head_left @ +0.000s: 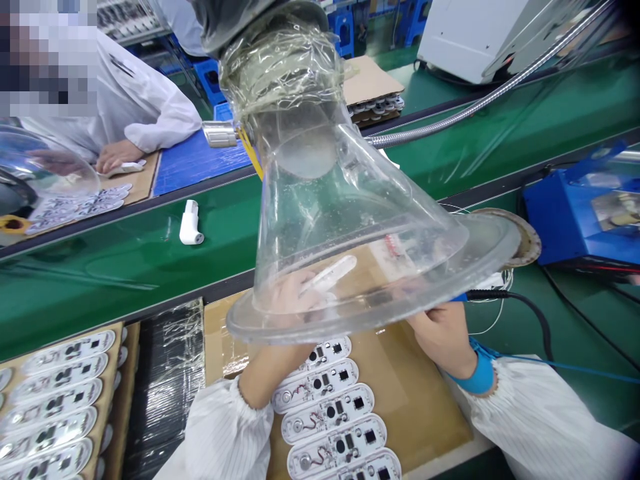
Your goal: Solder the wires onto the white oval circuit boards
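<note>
- Casings (57, 380), white and rounded, at least five in the main column at the lower left, with others cut by the frame edge.
- One white device (191, 227) on the green belt, left of centre.
- One left hand (290, 300) near the centre, seen through one clear hood (360, 200); its fingers pinch one white piece (333, 272), the piece being worked on.
- Five open casings (327, 415) in a column at lower centre, the last cut off.
- One right hand (440, 333), right of centre, fingers curled around one blue-handled tool (457, 298); the fingertips are blurred behind the hood.
- One blue machine (575, 213) at the right.
- Surface: brown cardboard (425, 400) on a green bench (575, 333).
- Room: one co-worker (145, 100) at upper left; blue stools (343, 30) at the top.
</note>
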The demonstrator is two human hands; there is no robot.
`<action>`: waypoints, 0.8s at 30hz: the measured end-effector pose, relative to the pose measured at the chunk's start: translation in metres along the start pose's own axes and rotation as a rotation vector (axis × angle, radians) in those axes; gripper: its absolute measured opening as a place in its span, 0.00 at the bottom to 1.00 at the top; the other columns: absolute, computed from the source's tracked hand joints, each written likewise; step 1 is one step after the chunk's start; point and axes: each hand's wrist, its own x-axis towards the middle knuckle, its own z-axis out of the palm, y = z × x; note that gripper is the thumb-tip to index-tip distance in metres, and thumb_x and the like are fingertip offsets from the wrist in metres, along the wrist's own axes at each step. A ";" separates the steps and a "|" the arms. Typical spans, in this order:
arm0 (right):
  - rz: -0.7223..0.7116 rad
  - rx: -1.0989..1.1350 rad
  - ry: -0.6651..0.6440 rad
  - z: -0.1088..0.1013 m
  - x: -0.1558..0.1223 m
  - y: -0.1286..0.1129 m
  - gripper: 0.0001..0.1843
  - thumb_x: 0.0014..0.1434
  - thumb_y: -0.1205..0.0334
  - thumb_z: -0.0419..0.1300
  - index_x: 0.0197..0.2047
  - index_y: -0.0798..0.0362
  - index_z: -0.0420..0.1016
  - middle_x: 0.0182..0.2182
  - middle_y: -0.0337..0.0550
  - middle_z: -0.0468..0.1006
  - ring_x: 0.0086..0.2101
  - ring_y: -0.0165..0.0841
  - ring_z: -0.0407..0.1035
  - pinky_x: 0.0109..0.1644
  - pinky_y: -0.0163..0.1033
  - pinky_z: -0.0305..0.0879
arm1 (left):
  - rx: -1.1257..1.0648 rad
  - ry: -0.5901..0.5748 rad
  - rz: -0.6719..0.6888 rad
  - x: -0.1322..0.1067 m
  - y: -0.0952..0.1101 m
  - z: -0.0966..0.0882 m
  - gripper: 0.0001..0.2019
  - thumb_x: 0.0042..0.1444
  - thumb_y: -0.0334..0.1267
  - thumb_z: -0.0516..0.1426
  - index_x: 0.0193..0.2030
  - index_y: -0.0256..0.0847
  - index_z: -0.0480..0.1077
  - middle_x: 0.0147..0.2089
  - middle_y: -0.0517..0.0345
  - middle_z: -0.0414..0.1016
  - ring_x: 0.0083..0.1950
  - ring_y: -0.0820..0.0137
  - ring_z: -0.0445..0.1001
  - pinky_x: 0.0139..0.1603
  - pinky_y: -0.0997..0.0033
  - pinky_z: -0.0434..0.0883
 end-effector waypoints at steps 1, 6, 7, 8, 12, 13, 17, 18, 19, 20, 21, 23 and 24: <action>-0.001 0.001 0.000 0.000 0.000 0.000 0.06 0.67 0.56 0.69 0.40 0.47 0.87 0.32 0.42 0.86 0.28 0.37 0.81 0.32 0.39 0.79 | -0.005 0.003 -0.008 0.000 0.001 0.000 0.10 0.68 0.34 0.56 0.48 0.48 0.79 0.50 0.49 0.78 0.57 0.52 0.74 0.60 0.48 0.72; -0.018 0.010 -0.016 0.001 -0.001 0.002 0.04 0.67 0.59 0.69 0.41 0.46 0.86 0.34 0.40 0.87 0.29 0.36 0.82 0.34 0.38 0.80 | -0.009 0.011 -0.047 -0.003 0.002 0.000 0.09 0.68 0.35 0.56 0.44 0.49 0.79 0.48 0.50 0.77 0.55 0.52 0.75 0.57 0.49 0.73; -0.023 0.010 -0.021 0.000 -0.001 0.003 0.04 0.67 0.60 0.68 0.41 0.46 0.86 0.34 0.40 0.87 0.29 0.35 0.82 0.34 0.38 0.80 | -0.010 0.012 -0.047 -0.003 0.001 0.000 0.09 0.68 0.35 0.57 0.43 0.49 0.79 0.48 0.50 0.77 0.55 0.52 0.75 0.57 0.49 0.73; -0.026 0.010 -0.022 0.000 -0.001 0.003 0.04 0.67 0.61 0.68 0.41 0.46 0.86 0.34 0.40 0.87 0.29 0.35 0.82 0.34 0.38 0.80 | -0.010 0.010 -0.046 -0.003 0.001 0.000 0.09 0.68 0.35 0.57 0.42 0.50 0.79 0.48 0.50 0.77 0.54 0.52 0.75 0.56 0.49 0.73; -0.019 0.009 0.004 -0.002 0.001 0.002 0.04 0.66 0.62 0.69 0.40 0.47 0.87 0.34 0.41 0.87 0.28 0.35 0.82 0.32 0.38 0.80 | -0.007 0.004 -0.028 -0.002 0.001 0.000 0.09 0.67 0.34 0.57 0.44 0.49 0.79 0.48 0.50 0.77 0.56 0.52 0.75 0.58 0.50 0.73; -0.017 0.014 0.013 -0.002 0.001 0.001 0.04 0.66 0.62 0.69 0.40 0.47 0.87 0.33 0.41 0.87 0.28 0.35 0.82 0.32 0.37 0.80 | -0.007 0.006 -0.017 -0.002 0.001 0.000 0.09 0.67 0.33 0.56 0.45 0.48 0.79 0.48 0.50 0.77 0.57 0.53 0.74 0.58 0.50 0.72; -0.020 0.038 0.036 -0.002 0.002 -0.001 0.04 0.66 0.64 0.69 0.40 0.47 0.88 0.32 0.40 0.87 0.27 0.34 0.81 0.31 0.36 0.79 | -0.004 0.010 0.013 -0.001 0.001 0.001 0.09 0.66 0.30 0.56 0.45 0.46 0.78 0.51 0.49 0.77 0.59 0.54 0.74 0.60 0.51 0.71; -0.022 0.040 0.040 -0.002 0.002 -0.001 0.04 0.65 0.64 0.69 0.39 0.47 0.88 0.32 0.39 0.87 0.27 0.34 0.82 0.30 0.36 0.79 | 0.000 0.013 0.007 -0.001 0.001 0.001 0.09 0.66 0.30 0.56 0.44 0.46 0.78 0.51 0.49 0.77 0.58 0.54 0.74 0.59 0.52 0.71; -0.025 0.040 0.045 -0.001 0.002 -0.001 0.05 0.65 0.65 0.69 0.39 0.47 0.88 0.32 0.38 0.87 0.27 0.34 0.82 0.30 0.35 0.79 | 0.006 0.017 0.000 -0.002 0.001 0.002 0.09 0.67 0.30 0.56 0.43 0.46 0.77 0.51 0.49 0.77 0.58 0.54 0.74 0.59 0.52 0.71; -0.028 0.039 0.049 -0.001 0.002 -0.001 0.05 0.65 0.66 0.69 0.39 0.46 0.88 0.31 0.38 0.87 0.26 0.33 0.82 0.29 0.34 0.78 | 0.014 0.021 -0.008 -0.002 0.001 0.002 0.09 0.67 0.31 0.56 0.42 0.46 0.77 0.51 0.50 0.77 0.57 0.55 0.74 0.59 0.52 0.71; -0.032 0.038 0.052 -0.001 0.002 -0.001 0.06 0.65 0.67 0.69 0.40 0.46 0.88 0.31 0.37 0.87 0.26 0.33 0.82 0.29 0.34 0.78 | 0.024 0.025 -0.013 -0.002 0.001 0.002 0.09 0.67 0.30 0.56 0.42 0.46 0.77 0.51 0.50 0.77 0.57 0.55 0.75 0.59 0.52 0.71; -0.042 0.039 0.058 -0.001 0.001 0.000 0.08 0.65 0.68 0.68 0.40 0.46 0.88 0.31 0.36 0.87 0.26 0.32 0.82 0.29 0.33 0.78 | 0.047 0.031 -0.002 -0.001 0.001 0.002 0.09 0.66 0.30 0.56 0.41 0.46 0.77 0.52 0.49 0.77 0.57 0.54 0.74 0.60 0.50 0.71; -0.045 0.041 0.062 -0.002 0.001 0.000 0.08 0.65 0.69 0.68 0.40 0.45 0.88 0.31 0.35 0.87 0.26 0.32 0.82 0.29 0.33 0.78 | 0.059 0.034 0.009 -0.001 0.001 0.001 0.09 0.66 0.29 0.56 0.42 0.46 0.77 0.53 0.49 0.77 0.58 0.53 0.74 0.61 0.49 0.70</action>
